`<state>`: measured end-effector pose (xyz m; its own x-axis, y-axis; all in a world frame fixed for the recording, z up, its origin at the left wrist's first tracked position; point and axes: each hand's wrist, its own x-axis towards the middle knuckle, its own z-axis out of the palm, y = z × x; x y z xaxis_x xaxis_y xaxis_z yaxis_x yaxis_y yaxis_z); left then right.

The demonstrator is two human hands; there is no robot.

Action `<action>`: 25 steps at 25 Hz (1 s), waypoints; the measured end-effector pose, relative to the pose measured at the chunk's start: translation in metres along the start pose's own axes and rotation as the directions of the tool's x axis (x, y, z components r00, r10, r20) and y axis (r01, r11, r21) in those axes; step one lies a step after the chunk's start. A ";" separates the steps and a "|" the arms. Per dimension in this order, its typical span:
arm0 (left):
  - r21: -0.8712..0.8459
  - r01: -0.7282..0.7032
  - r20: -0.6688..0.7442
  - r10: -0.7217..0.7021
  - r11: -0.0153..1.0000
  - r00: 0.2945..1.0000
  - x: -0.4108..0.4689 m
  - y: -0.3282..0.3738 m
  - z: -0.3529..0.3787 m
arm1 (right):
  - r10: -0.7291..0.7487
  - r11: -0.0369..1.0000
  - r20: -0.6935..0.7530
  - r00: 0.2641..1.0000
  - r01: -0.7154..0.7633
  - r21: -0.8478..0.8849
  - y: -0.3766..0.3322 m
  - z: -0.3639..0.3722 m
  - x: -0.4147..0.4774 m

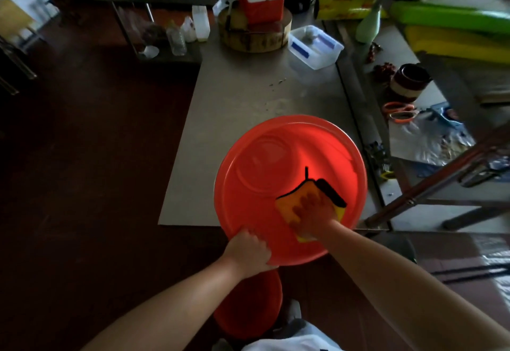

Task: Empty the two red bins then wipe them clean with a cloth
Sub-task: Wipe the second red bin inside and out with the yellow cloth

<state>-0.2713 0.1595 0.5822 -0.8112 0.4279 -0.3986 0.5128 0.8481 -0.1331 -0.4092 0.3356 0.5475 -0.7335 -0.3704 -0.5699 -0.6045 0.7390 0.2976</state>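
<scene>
A large round red bin (265,163) is tipped toward me at the near edge of the steel table (234,91), its inside bare. My left hand (249,251) grips its near rim. My right hand (311,212) lies flat inside the bin, fingers spread, pressing a yellow cloth with black trim (287,205) against the lower right wall. A second red bin (248,306) sits below the table edge near my body, mostly hidden by my left arm.
At the table's far end stand a clear plastic tub (316,47), a round wooden block (254,36) and a red-and-white box (260,0). Orange scissors (398,112), a brown mug (408,81) and foil lie on the right-hand table. Dark floor lies to the left.
</scene>
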 end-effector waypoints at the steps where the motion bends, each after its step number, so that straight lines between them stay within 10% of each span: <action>1: -0.005 0.018 -0.015 -0.018 1.000 1.000 0.002 -0.001 0.000 | 0.044 0.998 0.004 0.999 -0.044 -0.050 0.011 -0.002 -0.002; 10: 0.002 -0.056 -0.030 0.056 0.998 0.998 0.002 -0.007 -0.001 | -0.075 0.903 0.139 0.987 0.008 0.429 -0.066 -0.003 -0.030; 17: 0.082 -0.065 -0.067 0.070 0.995 0.995 -0.007 -0.005 0.005 | 0.108 0.991 0.019 0.994 -0.109 0.078 0.006 0.006 -0.052; 25: 0.092 -0.040 -0.078 0.047 0.995 0.996 -0.010 -0.009 0.000 | -0.008 0.911 0.135 0.991 -0.048 0.410 -0.069 0.005 -0.063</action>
<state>-0.2678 0.1477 0.5873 -0.8055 0.4909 -0.3321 0.5687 0.7979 -0.2000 -0.3201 0.3106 0.5588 -0.6798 -0.2973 -0.6704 -0.3879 0.9216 -0.0154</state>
